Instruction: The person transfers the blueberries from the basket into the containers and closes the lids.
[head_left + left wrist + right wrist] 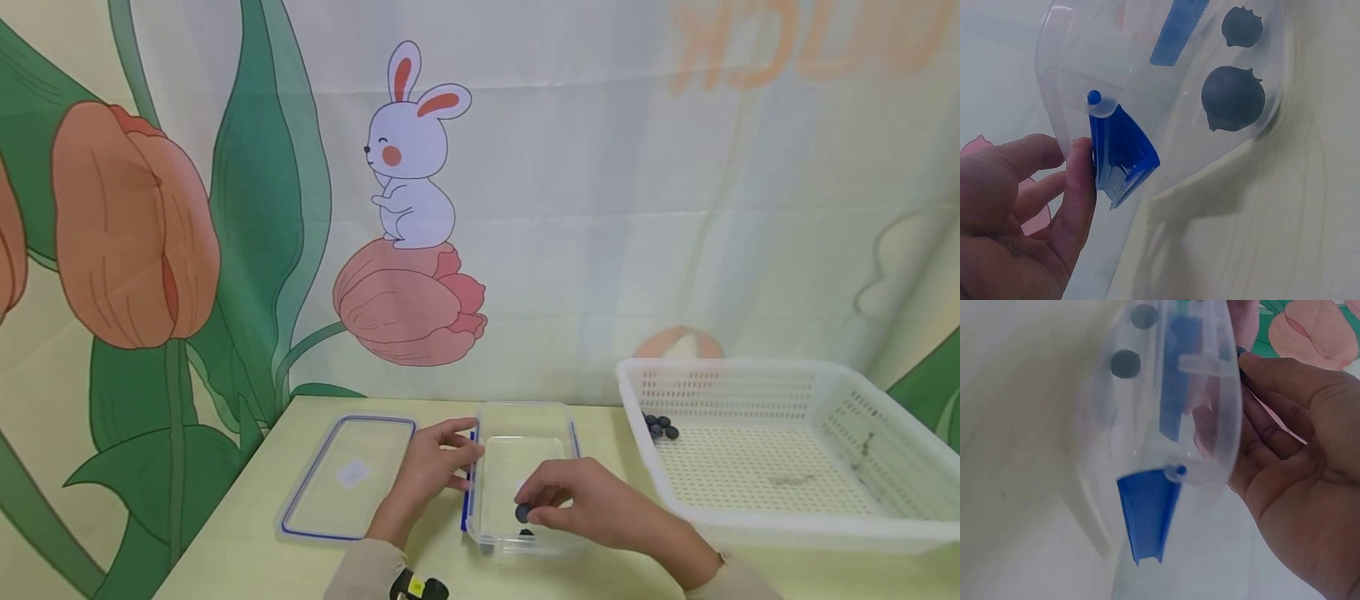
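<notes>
Right hand — pinching blueberry; left hand — touching container.

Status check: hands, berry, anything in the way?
Right hand pinching berry over open box. Left hand at box's side. Lid off, aside; no obstruction visible.

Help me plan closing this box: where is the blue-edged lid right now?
In the head view, the lid lies on the left of the table, with the left hand and then the clear box to its right.

White rabbit atop pink tulip on printed backdrop.
</notes>
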Demonstrator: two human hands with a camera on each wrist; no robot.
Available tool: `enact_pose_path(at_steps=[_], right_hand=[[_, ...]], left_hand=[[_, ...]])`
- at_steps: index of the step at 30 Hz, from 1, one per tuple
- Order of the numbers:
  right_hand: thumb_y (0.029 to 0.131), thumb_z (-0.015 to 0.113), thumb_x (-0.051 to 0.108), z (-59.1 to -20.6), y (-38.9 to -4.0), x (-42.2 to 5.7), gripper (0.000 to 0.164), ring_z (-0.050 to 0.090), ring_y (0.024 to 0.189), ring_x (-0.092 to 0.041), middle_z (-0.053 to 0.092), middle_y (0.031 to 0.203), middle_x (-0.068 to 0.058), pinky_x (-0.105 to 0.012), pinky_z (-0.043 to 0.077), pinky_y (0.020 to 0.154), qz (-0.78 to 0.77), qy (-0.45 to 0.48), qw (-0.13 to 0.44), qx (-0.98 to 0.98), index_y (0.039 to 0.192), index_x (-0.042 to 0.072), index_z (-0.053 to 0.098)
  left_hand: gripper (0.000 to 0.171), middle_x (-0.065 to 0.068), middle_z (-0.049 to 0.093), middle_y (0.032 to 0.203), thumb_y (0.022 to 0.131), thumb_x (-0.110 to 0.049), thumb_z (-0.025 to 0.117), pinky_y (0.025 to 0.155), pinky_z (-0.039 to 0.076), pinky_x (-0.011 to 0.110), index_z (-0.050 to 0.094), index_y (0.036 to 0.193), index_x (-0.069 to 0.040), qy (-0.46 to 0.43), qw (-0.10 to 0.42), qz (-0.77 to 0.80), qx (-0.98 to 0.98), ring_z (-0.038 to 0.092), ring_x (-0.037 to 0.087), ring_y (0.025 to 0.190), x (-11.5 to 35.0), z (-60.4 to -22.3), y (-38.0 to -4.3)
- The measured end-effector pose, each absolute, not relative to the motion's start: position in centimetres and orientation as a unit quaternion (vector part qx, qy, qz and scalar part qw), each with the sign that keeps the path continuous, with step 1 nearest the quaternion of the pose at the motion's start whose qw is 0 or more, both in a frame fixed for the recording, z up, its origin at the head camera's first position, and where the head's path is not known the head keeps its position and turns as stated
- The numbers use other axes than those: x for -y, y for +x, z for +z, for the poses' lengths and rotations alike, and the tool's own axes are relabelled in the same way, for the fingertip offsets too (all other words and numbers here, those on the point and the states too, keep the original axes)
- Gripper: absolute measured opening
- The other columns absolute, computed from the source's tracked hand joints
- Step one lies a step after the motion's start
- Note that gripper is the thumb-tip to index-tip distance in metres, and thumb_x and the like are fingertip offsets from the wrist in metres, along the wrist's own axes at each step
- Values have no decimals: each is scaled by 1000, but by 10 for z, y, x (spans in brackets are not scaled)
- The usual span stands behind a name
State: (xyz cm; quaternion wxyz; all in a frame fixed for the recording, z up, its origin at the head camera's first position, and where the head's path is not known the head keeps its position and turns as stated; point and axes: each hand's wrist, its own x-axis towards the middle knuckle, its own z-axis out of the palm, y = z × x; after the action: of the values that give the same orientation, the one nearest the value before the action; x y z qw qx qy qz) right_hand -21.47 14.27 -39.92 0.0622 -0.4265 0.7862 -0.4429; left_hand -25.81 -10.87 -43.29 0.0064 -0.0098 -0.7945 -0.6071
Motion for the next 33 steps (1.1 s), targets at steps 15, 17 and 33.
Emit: enact_pose_path(at_steps=[15, 17, 33], right_hand=[[99, 75, 9, -405, -213, -133, 12, 71, 94, -5, 77, 105, -1, -27, 62, 85, -430, -414, 93, -796, 111, 5, 76], [99, 75, 8, -404, -213, -133, 13, 71, 94, -5, 77, 105, -3, -28, 62, 85, -426, -416, 93, -798, 111, 4, 76], [101, 74, 10, -343, -225, -176, 16, 72, 95, -6, 74, 109, 10, -30, 61, 84, -365, -406, 46, -837, 116, 14, 75]], left_hand=[[49, 11, 67, 107, 96, -12, 78, 64, 65, 32, 67, 143, -10, -10, 7, -608, 794, 71, 20, 82, 109, -434, -260], [48, 11, 67, 107, 96, -12, 79, 64, 65, 32, 68, 143, -10, -8, 6, -609, 793, 71, 20, 82, 109, -434, -260], [48, 12, 66, 109, 96, -10, 77, 63, 65, 33, 68, 143, -9, -4, 10, -614, 789, 71, 21, 83, 105, -432, -262]])
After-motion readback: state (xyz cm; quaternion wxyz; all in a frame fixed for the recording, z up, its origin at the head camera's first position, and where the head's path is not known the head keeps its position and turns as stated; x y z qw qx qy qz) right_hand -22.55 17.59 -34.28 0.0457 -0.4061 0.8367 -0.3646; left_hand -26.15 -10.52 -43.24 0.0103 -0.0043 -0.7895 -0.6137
